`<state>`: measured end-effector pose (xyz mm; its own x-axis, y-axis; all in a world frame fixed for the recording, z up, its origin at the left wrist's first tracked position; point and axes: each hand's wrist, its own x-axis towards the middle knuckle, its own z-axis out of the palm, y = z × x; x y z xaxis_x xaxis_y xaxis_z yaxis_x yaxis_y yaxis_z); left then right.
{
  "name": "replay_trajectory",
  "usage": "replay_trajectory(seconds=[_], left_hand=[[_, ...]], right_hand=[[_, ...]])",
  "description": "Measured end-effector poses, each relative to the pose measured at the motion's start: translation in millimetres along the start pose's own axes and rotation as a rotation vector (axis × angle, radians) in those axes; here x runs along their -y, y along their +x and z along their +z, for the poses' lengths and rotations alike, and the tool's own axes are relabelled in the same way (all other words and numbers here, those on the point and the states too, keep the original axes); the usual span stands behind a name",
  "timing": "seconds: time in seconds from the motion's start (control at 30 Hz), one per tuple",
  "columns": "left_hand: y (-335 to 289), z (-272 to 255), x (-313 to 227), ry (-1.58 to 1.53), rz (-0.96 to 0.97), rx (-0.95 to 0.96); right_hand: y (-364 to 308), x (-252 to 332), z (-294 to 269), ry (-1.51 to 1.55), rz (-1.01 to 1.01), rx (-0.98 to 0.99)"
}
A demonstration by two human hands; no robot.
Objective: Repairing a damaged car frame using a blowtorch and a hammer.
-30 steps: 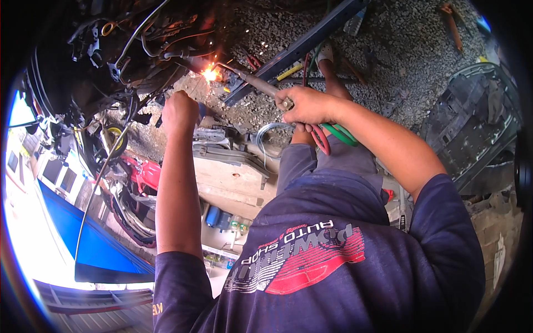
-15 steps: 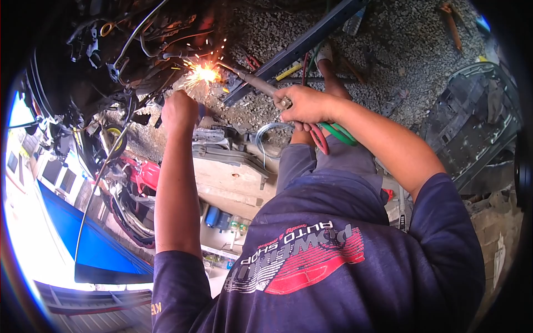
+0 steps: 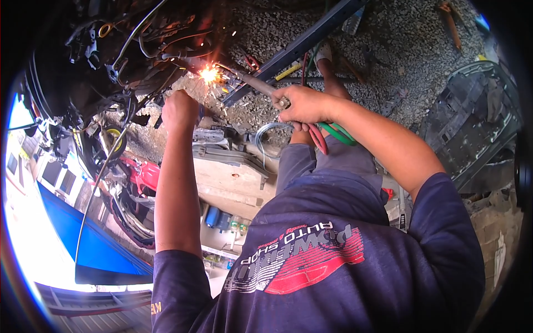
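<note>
My right hand (image 3: 304, 105) is wrapped round the handle of a gas torch (image 3: 256, 83), its thin tip pointing left. A red hose (image 3: 317, 139) and a green hose (image 3: 340, 133) loop below that hand. Bright orange sparks (image 3: 210, 74) burst just off the torch tip, at the edge of a dark mass of vehicle parts (image 3: 139, 61). My left hand (image 3: 180, 112) is closed in a fist just below and left of the sparks. Dark bits show at both sides of the fist; what it grips is hidden.
Wires and cables (image 3: 133, 39) hang at the upper left. A long dark metal beam (image 3: 294, 50) slants across the gravel (image 3: 400, 44). A large black panel (image 3: 466, 116) lies at the right. Below the left hand is a beige panel (image 3: 233, 175), with a red part (image 3: 145, 175) beside my left forearm.
The burst of sparks is smaller and slightly further right. Both hands and the torch stay almost where they were.
</note>
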<state>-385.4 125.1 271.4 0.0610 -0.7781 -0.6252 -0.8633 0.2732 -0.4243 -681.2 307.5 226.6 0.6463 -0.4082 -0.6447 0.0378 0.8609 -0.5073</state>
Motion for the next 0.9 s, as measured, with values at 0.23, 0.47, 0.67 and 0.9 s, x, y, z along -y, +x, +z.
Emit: replay_trajectory(seconds=[0.23, 0.47, 0.67, 0.9], left_hand=[[1.9, 3.2, 2.8, 0.004, 0.007, -0.020], [3.1, 1.9, 0.9, 0.000, 0.003, -0.016], [1.8, 0.1, -1.0, 0.002, 0.007, 0.009], [2.0, -3.5, -6.3, 0.013, -0.001, 0.022]], right_hand=[[-1.3, -1.0, 0.8, 0.001, 0.014, 0.003], [-3.9, 1.1, 0.0, 0.013, 0.014, 0.024], [-4.4, 1.9, -0.4, 0.009, 0.016, 0.018], [-2.6, -0.1, -0.5, -0.003, 0.028, 0.018]])
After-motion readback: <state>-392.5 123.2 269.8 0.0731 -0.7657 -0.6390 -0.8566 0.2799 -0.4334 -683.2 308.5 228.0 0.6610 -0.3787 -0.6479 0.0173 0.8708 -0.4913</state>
